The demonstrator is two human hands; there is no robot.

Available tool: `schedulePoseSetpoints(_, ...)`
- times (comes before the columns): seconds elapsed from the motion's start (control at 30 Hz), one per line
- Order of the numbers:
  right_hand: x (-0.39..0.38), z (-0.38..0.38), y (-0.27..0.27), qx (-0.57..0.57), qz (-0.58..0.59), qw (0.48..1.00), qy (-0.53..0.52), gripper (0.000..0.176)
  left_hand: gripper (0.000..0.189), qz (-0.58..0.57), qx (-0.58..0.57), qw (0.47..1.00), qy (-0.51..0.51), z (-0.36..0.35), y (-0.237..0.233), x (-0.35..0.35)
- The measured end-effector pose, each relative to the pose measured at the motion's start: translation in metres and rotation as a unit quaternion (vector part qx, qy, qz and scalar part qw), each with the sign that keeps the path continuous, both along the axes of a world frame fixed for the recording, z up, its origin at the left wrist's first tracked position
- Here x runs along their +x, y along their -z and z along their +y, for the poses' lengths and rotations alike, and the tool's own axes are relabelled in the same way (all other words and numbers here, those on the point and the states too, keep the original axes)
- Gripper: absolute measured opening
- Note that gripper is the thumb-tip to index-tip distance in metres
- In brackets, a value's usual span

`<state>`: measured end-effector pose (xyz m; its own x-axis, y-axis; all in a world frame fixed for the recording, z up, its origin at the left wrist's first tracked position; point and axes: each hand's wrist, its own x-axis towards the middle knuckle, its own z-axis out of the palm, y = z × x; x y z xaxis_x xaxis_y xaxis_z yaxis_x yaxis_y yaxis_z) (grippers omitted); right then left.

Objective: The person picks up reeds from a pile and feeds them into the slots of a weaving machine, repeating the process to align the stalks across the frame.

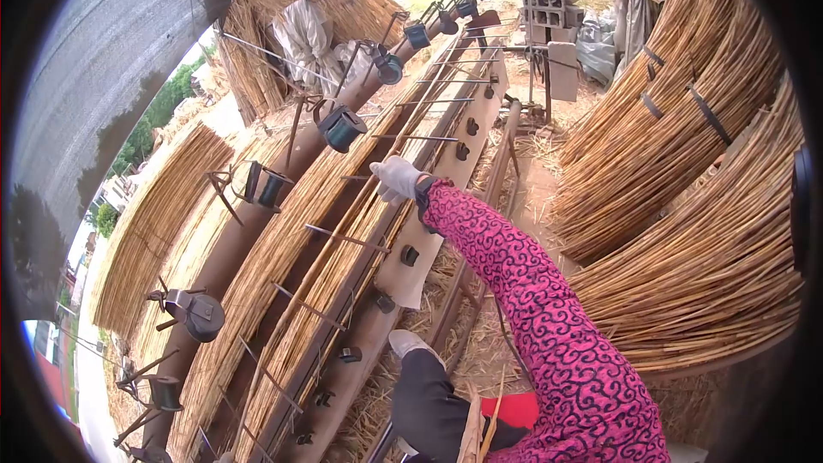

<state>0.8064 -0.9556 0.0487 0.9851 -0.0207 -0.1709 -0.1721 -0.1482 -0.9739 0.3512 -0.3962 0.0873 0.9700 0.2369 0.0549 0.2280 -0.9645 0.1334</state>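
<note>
The right hand's grip (397, 178) curls at the reeds (330, 266), whether grasping one I cannot tell. They run from one to seven o'clock between metal rods (347, 238). A dark spool (343, 130) sits near at ten; open ground (538, 197) at three-thirty ends against bundles (669, 154).

the right hand (397, 180) is too small in view to show whether any reeds (343, 223) are in its grip, and the pink sleeve (523, 283) runs out of the bottom edge. the farthest spools (467, 7) are too tiny to make out, the red thing (514, 410) is partly covered, and dark rounding cuts off the grey sheet (111, 43) and right-side bundles (711, 266).
</note>
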Motion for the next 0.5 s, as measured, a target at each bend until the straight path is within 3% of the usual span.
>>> schedulePoseSetpoints(0.07,-0.03,0.008,0.006,-0.034,-0.064,0.997,-0.041,0.039,0.047,-0.071,-0.162,0.981,-0.079,0.051,0.023,0.022)
schedulePoseSetpoints(0.13,-0.061,0.01,0.025,-0.023,-0.119,0.991,-0.049,0.032,0.05,-0.124,-0.243,0.96,-0.061,0.081,0.046,0.057)
schedulePoseSetpoints(0.17,-0.085,0.009,0.031,-0.031,-0.103,0.992,-0.06,0.03,0.033,-0.173,-0.011,0.979,0.105,0.082,0.051,0.08)
schedulePoseSetpoints(0.2,-0.113,0.007,0.035,-0.035,-0.084,0.993,-0.071,0.028,0.016,-0.279,0.255,0.902,0.207,0.065,0.046,0.104)
schedulePoseSetpoints(0.27,-0.159,-0.002,0.068,-0.101,-0.061,0.976,-0.183,0.027,0.015,-0.112,0.207,0.959,0.159,0.013,0.036,0.113)
schedulePoseSetpoints(0.3,-0.19,-0.008,0.071,-0.169,-0.072,0.946,-0.266,0.026,0.013,-0.092,0.219,0.955,0.177,0.008,0.04,0.118)
schedulePoseSetpoints(0.37,-0.236,-0.018,0.111,-0.333,-0.224,0.81,-0.427,0.053,0.012,-0.091,0.203,0.954,0.203,0.025,0.061,0.119)
schedulePoseSetpoints(0.4,-0.266,-0.017,0.103,-0.352,-0.175,0.773,-0.497,0.073,0.014,-0.085,0.181,0.961,0.19,0.019,0.057,0.116)
schedulePoseSetpoints(0.43,-0.292,-0.01,0.1,-0.363,-0.137,0.757,-0.525,0.082,0.015,-0.086,0.188,0.96,0.19,0.014,0.057,0.116)
schedulePoseSetpoints(0.47,-0.307,-0.007,0.119,-0.297,-0.153,0.762,-0.554,0.087,0.016,-0.086,0.196,0.958,0.19,0.011,0.058,0.118)
schedulePoseSetpoints(0.5,-0.329,-0.001,0.1,-0.242,-0.134,0.785,-0.554,0.089,0.018,-0.088,0.205,0.957,0.184,0.008,0.059,0.121)
